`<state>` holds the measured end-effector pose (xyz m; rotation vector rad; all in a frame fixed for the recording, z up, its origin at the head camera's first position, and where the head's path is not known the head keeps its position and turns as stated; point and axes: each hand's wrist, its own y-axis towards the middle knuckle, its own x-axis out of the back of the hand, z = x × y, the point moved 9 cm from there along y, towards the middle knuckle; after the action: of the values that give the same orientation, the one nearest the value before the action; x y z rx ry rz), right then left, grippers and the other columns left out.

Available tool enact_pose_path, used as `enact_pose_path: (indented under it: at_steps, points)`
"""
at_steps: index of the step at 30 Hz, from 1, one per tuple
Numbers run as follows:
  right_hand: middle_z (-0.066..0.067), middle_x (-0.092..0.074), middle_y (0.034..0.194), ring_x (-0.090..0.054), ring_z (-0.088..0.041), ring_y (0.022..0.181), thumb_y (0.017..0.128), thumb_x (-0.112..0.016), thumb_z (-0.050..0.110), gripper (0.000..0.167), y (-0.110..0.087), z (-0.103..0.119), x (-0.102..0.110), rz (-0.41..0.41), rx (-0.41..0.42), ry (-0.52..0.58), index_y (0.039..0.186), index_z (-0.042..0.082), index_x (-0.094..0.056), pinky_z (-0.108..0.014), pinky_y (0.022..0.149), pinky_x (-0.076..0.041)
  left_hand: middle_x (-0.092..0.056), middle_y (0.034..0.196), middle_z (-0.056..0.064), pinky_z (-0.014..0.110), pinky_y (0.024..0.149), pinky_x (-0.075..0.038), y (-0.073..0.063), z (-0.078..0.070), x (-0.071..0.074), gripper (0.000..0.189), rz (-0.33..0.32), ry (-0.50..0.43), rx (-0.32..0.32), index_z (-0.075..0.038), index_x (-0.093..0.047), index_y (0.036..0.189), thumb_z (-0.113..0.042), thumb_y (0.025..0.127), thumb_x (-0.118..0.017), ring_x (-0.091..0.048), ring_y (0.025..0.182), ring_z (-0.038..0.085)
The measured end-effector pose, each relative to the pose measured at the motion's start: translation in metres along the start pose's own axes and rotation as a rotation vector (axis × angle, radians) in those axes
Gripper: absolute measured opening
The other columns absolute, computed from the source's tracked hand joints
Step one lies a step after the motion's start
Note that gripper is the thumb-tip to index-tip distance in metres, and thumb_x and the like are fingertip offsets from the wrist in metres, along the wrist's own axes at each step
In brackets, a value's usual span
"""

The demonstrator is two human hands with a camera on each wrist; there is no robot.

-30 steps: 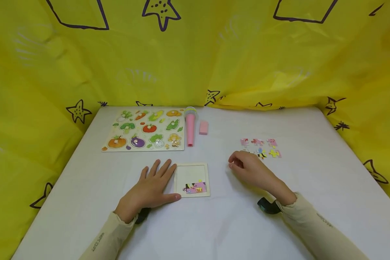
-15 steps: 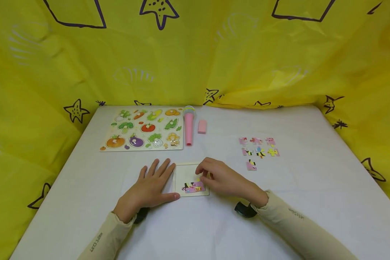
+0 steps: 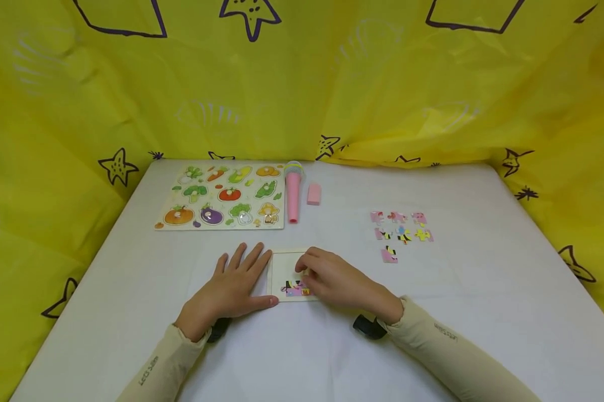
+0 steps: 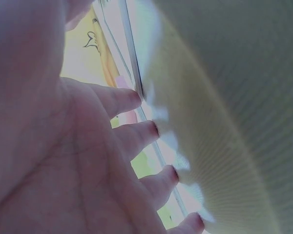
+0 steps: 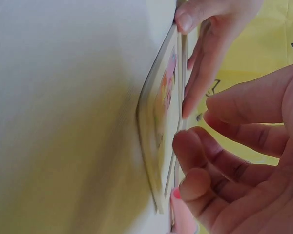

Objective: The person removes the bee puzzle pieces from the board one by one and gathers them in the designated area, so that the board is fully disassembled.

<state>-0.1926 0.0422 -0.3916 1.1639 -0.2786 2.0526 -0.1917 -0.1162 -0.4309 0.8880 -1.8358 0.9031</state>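
A square puzzle tray (image 3: 270, 276) lies in front of me, with several pink, yellow and black jigsaw pieces (image 3: 295, 290) along its near side. My left hand (image 3: 229, 288) rests flat beside it, fingers spread, thumb and index finger touching its left edge. Over the tray's right side is my right hand (image 3: 338, 279), its fingers loosely bent. In the right wrist view its fingertips (image 5: 188, 146) stand apart with nothing visible between them, close to the tray. Whether they touch a piece cannot be told. The right hand hides the tray's right edge and some pieces.
Loose jigsaw pieces (image 3: 403, 234) lie in rows on the right of the white table. A vegetable knob puzzle board (image 3: 226, 198) sits at the back left, beside a pink toy microphone (image 3: 293, 192) and a pink block (image 3: 314, 194). A yellow curtain (image 3: 302, 84) hangs behind.
My right hand has moved left from the loose pieces to the tray, uncovering a piece in the lower row. The left hand stays in place.
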Motion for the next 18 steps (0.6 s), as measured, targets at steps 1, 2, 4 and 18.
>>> enact_pose_path:
  at_steps: [1, 2, 4, 18]
  points:
    - [-0.005, -0.067, 0.107, -0.062, -0.016, 0.092, 0.099, -0.064, -0.002, 0.014, 0.001, 0.001, 0.000, 0.001, 0.001, 0.006, 0.109, 0.001, -0.072, -0.033, 0.087, -0.055, -0.019, 0.176, 0.019, 0.077, 0.120, -0.010, 0.001, 0.000, 0.001, 0.100, 0.001, 0.002, 0.001, -0.004, -0.028, 0.169, -0.057, 0.098, -0.073, -0.010, 0.160, 0.051]
    - [-0.005, -0.067, 0.107, -0.061, -0.016, 0.092, 0.099, -0.064, -0.003, 0.014, 0.002, 0.002, 0.000, 0.002, 0.002, 0.013, 0.110, 0.001, -0.072, -0.033, 0.086, -0.055, -0.019, 0.176, 0.019, 0.076, 0.120, -0.010, 0.001, 0.000, 0.001, 0.100, 0.001, 0.004, 0.002, -0.004, -0.028, 0.169, -0.057, 0.097, -0.073, -0.010, 0.160, 0.051]
    - [-0.005, -0.067, 0.106, -0.061, -0.016, 0.090, 0.098, -0.066, -0.003, 0.014, 0.004, 0.004, -0.001, 0.007, 0.000, 0.030, 0.110, 0.000, -0.072, -0.032, 0.084, -0.055, -0.020, 0.176, 0.019, 0.076, 0.120, -0.010, 0.002, 0.000, 0.001, 0.100, 0.002, 0.009, 0.003, -0.005, -0.028, 0.169, -0.058, 0.097, -0.073, -0.010, 0.160, 0.051]
    - [-0.003, -0.054, 0.101, -0.054, -0.013, 0.074, 0.099, -0.068, 0.002, 0.022, 0.008, 0.006, -0.024, 0.144, -0.057, 0.000, 0.120, 0.006, -0.071, -0.027, 0.071, -0.048, -0.020, 0.176, 0.019, 0.078, 0.119, -0.009, 0.000, -0.002, 0.002, 0.099, 0.004, 0.000, 0.000, -0.004, -0.029, 0.169, -0.057, 0.097, -0.074, -0.009, 0.159, 0.052]
